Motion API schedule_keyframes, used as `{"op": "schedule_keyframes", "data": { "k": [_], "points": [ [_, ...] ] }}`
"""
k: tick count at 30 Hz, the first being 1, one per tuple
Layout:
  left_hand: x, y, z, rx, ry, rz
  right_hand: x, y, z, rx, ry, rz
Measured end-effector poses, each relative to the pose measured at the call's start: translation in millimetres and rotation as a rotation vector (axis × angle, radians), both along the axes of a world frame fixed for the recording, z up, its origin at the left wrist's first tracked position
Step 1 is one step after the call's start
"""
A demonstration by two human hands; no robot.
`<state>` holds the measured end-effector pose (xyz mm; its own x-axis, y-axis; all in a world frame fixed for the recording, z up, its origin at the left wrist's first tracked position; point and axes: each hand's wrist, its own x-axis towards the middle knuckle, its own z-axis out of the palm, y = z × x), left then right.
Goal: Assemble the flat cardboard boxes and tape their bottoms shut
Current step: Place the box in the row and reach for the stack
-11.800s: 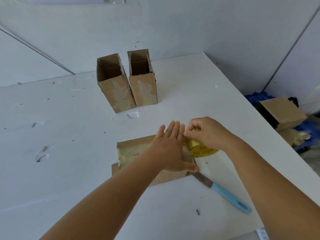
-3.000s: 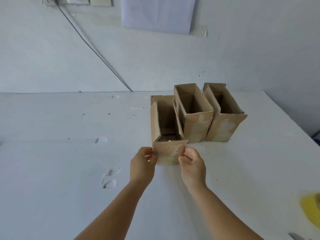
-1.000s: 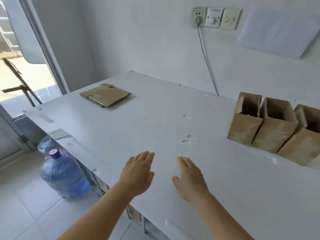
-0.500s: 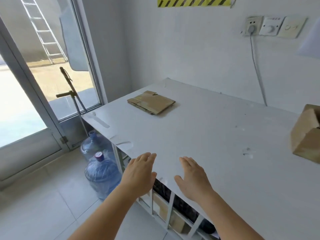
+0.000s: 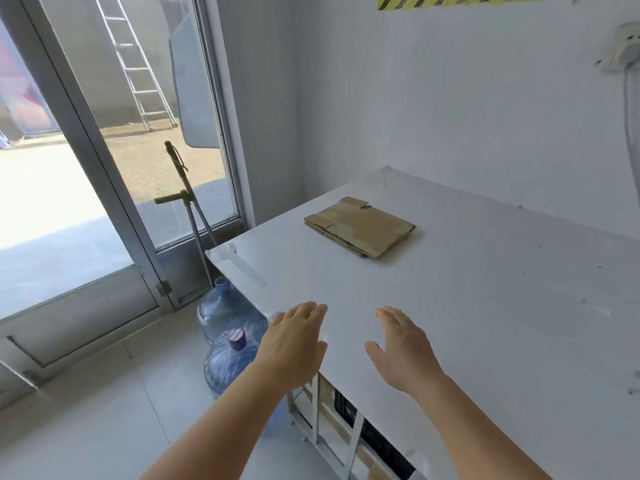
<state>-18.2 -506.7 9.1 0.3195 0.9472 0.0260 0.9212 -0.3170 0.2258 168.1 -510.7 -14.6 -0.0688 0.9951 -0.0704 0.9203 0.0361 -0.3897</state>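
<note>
— What do you have in front of you?

— Both hands are out over the near left corner of the white worktop (image 5: 485,323). My left hand (image 5: 294,344) hangs right at the worktop's edge, palm down, fingers straight and close together, holding nothing. My right hand (image 5: 403,351) is beside it, a little further in over the surface, fingers also extended and loose, thumb spread, empty as well. I can't tell whether either palm actually touches the surface.

— And the cardboard?

— A stack of flat cardboard boxes (image 5: 360,226) lies on the far left part of the worktop, well apart from both hands, near the wall corner. It's folded flat, several layers, with flaps showing at its far and left ends.

— Anything else around?

— Two blue water jugs (image 5: 228,362) stand on the floor just left of the worktop, the nearer one with a red cap. A metal pole with a crossbar (image 5: 188,216) leans by the glass door (image 5: 104,188), and a ladder (image 5: 138,64) stands outside. There's a yellow-and-black striped tape strip (image 5: 467,0) high on the far wall, and a wall socket (image 5: 623,50) with a cable at the right edge. Under the worktop I see a white frame with shelves (image 5: 332,420).
</note>
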Motion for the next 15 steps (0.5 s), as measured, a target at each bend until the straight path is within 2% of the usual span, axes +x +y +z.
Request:
{"op": "schedule_keyframes", "data": {
  "k": [9,15],
  "points": [
    [-19,140,2,-0.028,0.015,-0.029,-12,124,-5,-0.007,0.005,-0.104],
    [-26,206,-5,-0.056,0.015,-0.063,-13,172,-5,-0.026,-0.008,-0.179]
  ]
}}
